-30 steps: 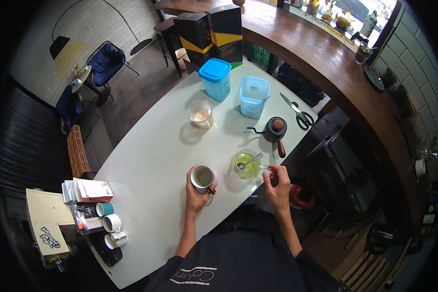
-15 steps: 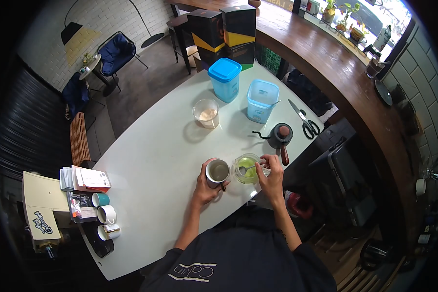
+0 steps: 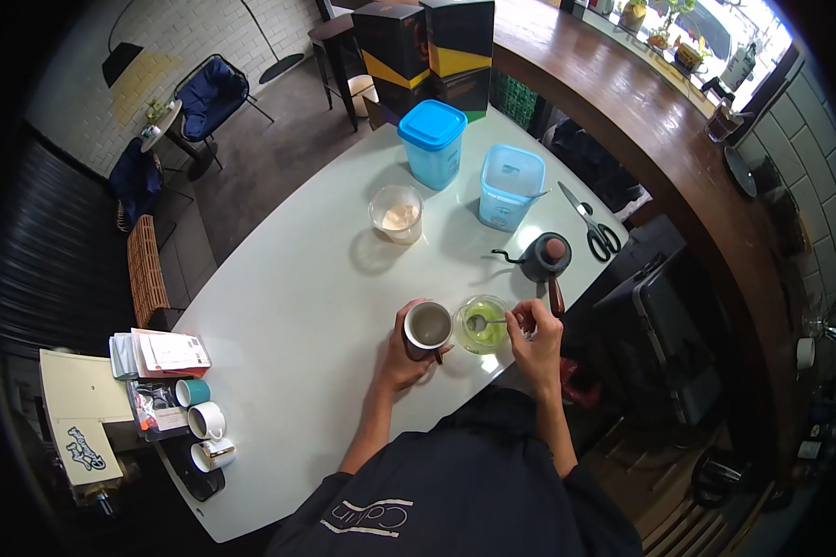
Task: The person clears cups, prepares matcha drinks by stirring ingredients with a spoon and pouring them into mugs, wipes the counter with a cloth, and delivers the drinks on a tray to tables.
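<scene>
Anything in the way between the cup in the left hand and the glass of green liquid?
No object shows between them: the cup, in the left hand, is close beside the glass. The right hand, holding the spoon, is on the glass's other side.

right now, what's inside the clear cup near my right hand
The clear cup holds yellow-green liquid and the bowl of a spoon, whose handle is pinched in your right hand. Whatever lies directly beneath the spoon is covered.
</scene>
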A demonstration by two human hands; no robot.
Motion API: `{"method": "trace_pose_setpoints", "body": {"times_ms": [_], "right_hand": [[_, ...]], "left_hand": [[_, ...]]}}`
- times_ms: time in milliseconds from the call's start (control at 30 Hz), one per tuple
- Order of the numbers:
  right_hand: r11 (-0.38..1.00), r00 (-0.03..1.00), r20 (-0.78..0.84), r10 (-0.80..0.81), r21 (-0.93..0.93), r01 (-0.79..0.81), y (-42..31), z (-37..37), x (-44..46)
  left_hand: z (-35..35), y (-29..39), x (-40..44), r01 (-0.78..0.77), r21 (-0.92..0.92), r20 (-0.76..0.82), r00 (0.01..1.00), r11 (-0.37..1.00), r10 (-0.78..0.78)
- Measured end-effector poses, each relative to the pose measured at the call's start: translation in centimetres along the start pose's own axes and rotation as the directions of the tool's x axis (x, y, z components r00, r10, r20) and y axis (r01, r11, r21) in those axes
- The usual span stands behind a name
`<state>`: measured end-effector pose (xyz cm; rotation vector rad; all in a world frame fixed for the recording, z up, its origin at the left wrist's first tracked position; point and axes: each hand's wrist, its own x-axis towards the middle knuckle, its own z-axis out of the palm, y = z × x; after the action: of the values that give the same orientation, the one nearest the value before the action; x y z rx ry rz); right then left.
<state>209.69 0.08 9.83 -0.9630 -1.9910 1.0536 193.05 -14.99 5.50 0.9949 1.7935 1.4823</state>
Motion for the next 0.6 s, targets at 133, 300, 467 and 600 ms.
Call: {"method": "trace_pose_setpoints", "body": {"times_ms": [133,300,467,600], "right_hand": [[1.000,0.998,0.054,-0.015,-0.004,0.016,-0.5,-0.5,0.0],[1.000,0.998,0.052,-0.026,0.007,0.026,-1.1,-0.9,0.7],[0.998,0.998,0.023,-0.064,-0.028,0.065,-1.6,-0.9,1.4],[0.995,0.995,0.011,-0.099,0.001,0.099,-1.6,-0.3,1.7]], "left_hand": [[-0.2,0.4,0.1,0.065,0.032,0.018,0.998,0.997,-0.065],[0.0,-0.4,0.0,-0.003,0.019,-0.015,1.000,1.000,0.003],[-0.1,0.0,0.0,0.038,0.059,-0.008,0.999,0.998,-0.037],[-0.3,0.4,0.0,0.091,0.130,-0.002,0.996,0.987,-0.092]]}}
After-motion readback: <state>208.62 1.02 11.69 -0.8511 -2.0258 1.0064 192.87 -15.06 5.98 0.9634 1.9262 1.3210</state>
